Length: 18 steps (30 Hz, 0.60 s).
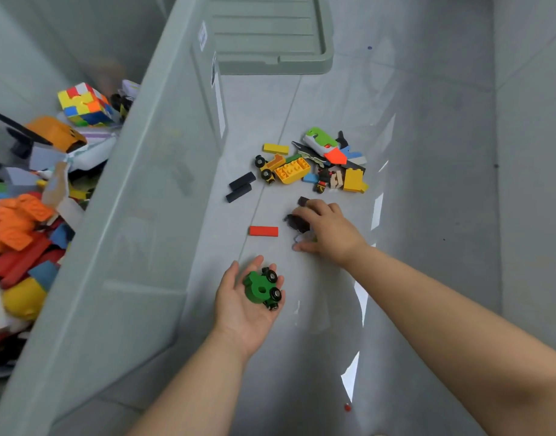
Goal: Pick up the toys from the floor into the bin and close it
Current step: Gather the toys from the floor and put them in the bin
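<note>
left hand (243, 305): flat, cradling green car (263, 288) | right hand (328, 229): clutching dark blocks (297, 222) | bin (150, 190) labels (203, 35): unreadable

Bin (163, 196) at left, full of toys (22, 221). Right of the bin, on the floor (443, 184): toy pile (314, 162), flat block (263, 231) nearer, two bars (241, 186) just beside the bin wall. Behind the bin's far corner, lid (270, 33) flat on the floor. Wheeled toy (264, 287) in left hand (248, 303), nearest, right of the bin.
</note>
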Motion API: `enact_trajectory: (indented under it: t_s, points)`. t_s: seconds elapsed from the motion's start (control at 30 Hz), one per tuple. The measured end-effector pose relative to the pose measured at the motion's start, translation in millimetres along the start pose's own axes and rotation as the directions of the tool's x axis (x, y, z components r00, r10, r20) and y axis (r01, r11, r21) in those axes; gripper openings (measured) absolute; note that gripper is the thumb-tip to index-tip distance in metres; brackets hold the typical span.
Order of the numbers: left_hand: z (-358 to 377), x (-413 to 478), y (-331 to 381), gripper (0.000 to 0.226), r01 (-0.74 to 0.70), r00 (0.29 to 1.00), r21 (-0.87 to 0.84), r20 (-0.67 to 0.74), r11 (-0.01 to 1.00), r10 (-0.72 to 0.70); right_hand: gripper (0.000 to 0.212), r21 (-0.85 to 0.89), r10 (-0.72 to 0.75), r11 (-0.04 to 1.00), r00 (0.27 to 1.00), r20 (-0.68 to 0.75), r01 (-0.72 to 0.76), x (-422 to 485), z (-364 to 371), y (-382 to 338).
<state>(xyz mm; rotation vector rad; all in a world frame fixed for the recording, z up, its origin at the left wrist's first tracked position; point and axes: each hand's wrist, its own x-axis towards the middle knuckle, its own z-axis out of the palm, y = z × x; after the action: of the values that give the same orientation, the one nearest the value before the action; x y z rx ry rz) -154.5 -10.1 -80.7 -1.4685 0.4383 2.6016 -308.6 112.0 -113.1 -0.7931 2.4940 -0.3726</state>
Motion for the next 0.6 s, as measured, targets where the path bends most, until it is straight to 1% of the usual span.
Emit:
enact_trajectory:
  t_s: [0.1, 0.2, 0.3, 0.37, 0.4, 0.43, 0.47, 0.5, 0.53, 0.6]
  points:
    - [-0.3, -0.9, 1.5, 0.048, 0.011, 0.999, -0.027, 0.031, 1.0, -0.01, 0.097, 0.254, 0.14, 0.96, 0.988, -0.066, -0.119, -5.5, 0.6, -0.2]
    - [-1.6, -2.1, 1.6, 0.05, 0.028, 0.999, -0.04, 0.047, 0.999, -0.026, 0.104, 0.442, 0.188, 0.888, 0.977, -0.103, -0.124, -21.8, -0.7, 0.0]
    - [-2.6, -0.6, 1.5, 0.053, 0.045, 0.998, -0.034, 0.054, 0.998, -0.043, 0.097, 0.552, 0.191, 0.828, 0.976, -0.106, -0.102, -47.1, -7.0, -5.8]
    - [-3.8, 0.7, 0.3, 0.055, 0.064, 0.996, -0.025, 0.067, 0.998, -0.062, 0.092, 0.651, 0.172, 0.756, 0.981, -0.094, -0.071, -62.8, -9.8, -17.8]
    - [-4.7, 1.1, -0.1, 0.059, 0.084, 0.992, -0.017, 0.098, 0.996, -0.081, 0.092, 0.697, 0.139, 0.716, 0.987, -0.082, -0.043, -69.5, -10.3, -26.8]
    - [-4.8, 0.4, 0.1, 0.064, 0.116, 0.981, -0.011, 0.16, 0.993, -0.112, 0.093, 0.723, 0.085, 0.69, 0.994, -0.073, -0.006, -74.9, -10.2, -37.2]
    - [-4.0, -1.3, 0.7, 0.07, 0.148, 0.962, -0.004, 0.234, 0.989, -0.143, 0.093, 0.726, 0.023, 0.687, 0.998, -0.064, 0.031, -79.3, -8.6, -47.3]
    - [-2.4, -3.3, 1.8, 0.076, 0.166, 0.943, -0.004, 0.292, 0.986, -0.158, 0.093, 0.702, -0.04, 0.708, 0.997, -0.066, 0.075, -82.7, -6.5, -56.8]
    - [0.6, -5.7, 2.8, 0.077, 0.165, 0.931, -0.011, 0.332, 0.986, -0.152, 0.093, 0.641, -0.097, 0.757, 0.992, -0.083, 0.127, -84.6, -3.7, -64.7]
    - [7.8, -9.8, 3.3, 0.063, 0.125, 0.923, -0.026, 0.37, 0.992, -0.107, 0.093, 0.454, -0.168, 0.867, 0.978, -0.125, 0.207, -87.0, 0.7, -75.9]
